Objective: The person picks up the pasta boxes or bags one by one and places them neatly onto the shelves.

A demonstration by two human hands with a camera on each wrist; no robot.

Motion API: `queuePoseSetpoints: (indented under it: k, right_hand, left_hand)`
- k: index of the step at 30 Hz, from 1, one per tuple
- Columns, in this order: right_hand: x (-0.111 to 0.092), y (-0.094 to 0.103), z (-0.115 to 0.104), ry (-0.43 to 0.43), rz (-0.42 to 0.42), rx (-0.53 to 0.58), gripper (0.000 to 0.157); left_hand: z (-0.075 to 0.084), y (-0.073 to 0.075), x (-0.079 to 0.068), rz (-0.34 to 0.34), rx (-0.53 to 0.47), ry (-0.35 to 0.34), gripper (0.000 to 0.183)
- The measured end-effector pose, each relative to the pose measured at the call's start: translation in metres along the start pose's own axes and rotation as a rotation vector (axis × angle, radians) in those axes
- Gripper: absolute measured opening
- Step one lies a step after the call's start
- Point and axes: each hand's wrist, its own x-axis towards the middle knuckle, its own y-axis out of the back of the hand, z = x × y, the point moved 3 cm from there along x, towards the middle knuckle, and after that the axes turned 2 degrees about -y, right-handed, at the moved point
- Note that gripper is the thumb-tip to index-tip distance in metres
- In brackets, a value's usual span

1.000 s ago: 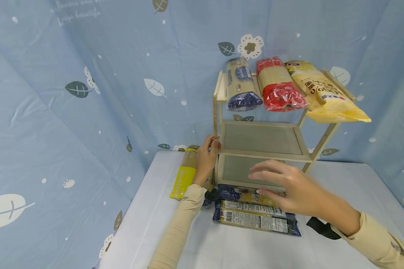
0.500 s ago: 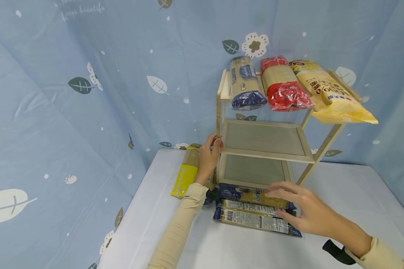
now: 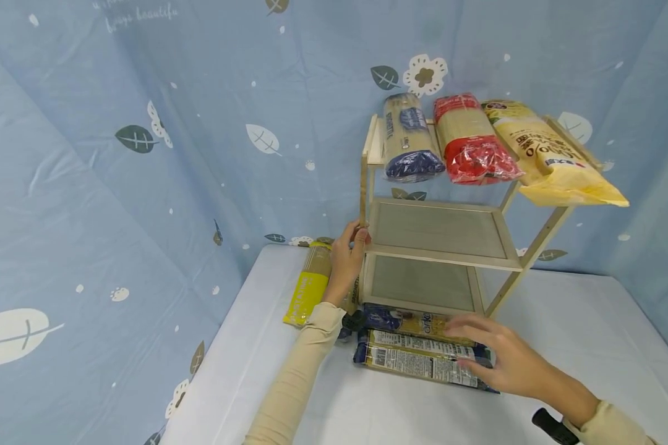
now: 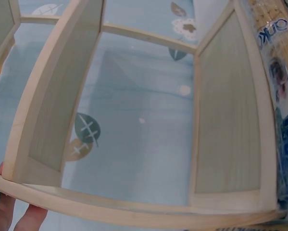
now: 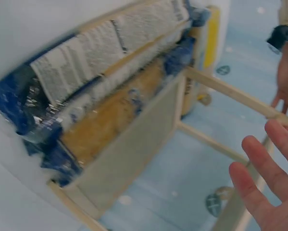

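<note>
My left hand (image 3: 347,262) grips the left front post of a small wooden shelf rack (image 3: 442,228), level with its middle shelf. In the left wrist view, its fingers (image 4: 31,219) show behind the wooden rail. My right hand (image 3: 506,358), fingers spread and slightly bent, hovers around the right end of the pasta packets. One packet, blue and yellow (image 3: 412,322), lies against the rack's base. Before it lies pasta packaging with white printed labels (image 3: 412,363). In the right wrist view the fingers look apart from these packets; contact cannot be told in the head view.
On the top shelf lie a blue-ended spaghetti pack (image 3: 412,133), a red noodle pack (image 3: 475,142) and a yellow bag (image 3: 551,154) overhanging the front. Left of the rack lies a yellow pasta pack (image 3: 308,290), with another pack (image 3: 353,295) partly hidden. A patterned blue curtain (image 3: 306,123) stands behind.
My right hand has come down from before the lower shelves to the right end of the pasta packets. My left hand stays on the post. The head view has shifted slightly.
</note>
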Motion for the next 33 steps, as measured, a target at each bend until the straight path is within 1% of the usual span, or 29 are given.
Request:
queuePoseSetpoints:
  k: [4, 8, 11, 16, 18, 21, 26, 29, 33]
  right_hand:
    - [-0.008, -0.013, 0.008, -0.029, 0.002, -0.007, 0.060]
    - [-0.016, -0.027, 0.014, -0.056, 0.002, -0.025, 0.056]
    - [-0.021, -0.038, 0.018, -0.048, -0.003, -0.035, 0.053]
    - [-0.029, -0.054, 0.025, -0.035, 0.000, -0.058, 0.057]
    - [-0.033, -0.059, 0.029, -0.048, -0.001, -0.071, 0.058]
    - [-0.039, -0.067, 0.036, -0.070, -0.011, -0.080, 0.055]
    - [-0.053, -0.081, 0.050, -0.133, -0.047, -0.060, 0.054]
    - [-0.062, -0.089, 0.058, -0.156, -0.091, -0.076, 0.061]
    - [-0.071, -0.097, 0.065, -0.168, -0.171, -0.101, 0.071]
  left_hand:
    - [0.000, -0.001, 0.001, 0.003, 0.021, -0.006, 0.045]
    - [0.001, -0.001, 0.001, -0.012, 0.023, 0.008, 0.044]
    - [0.001, -0.001, 0.001, -0.023, 0.014, 0.022, 0.044]
    - [0.001, -0.001, 0.001, -0.031, -0.014, 0.029, 0.044]
    - [0.000, -0.001, 0.000, -0.029, -0.019, 0.031, 0.044]
    - [0.000, -0.002, 0.000, -0.024, -0.021, 0.038, 0.045]
    - [0.000, -0.003, -0.001, -0.016, -0.024, 0.026, 0.041]
    - [0.000, -0.003, -0.001, -0.011, -0.033, 0.021, 0.039]
    - [0.001, -0.002, -0.001, -0.016, -0.047, 0.041, 0.039]
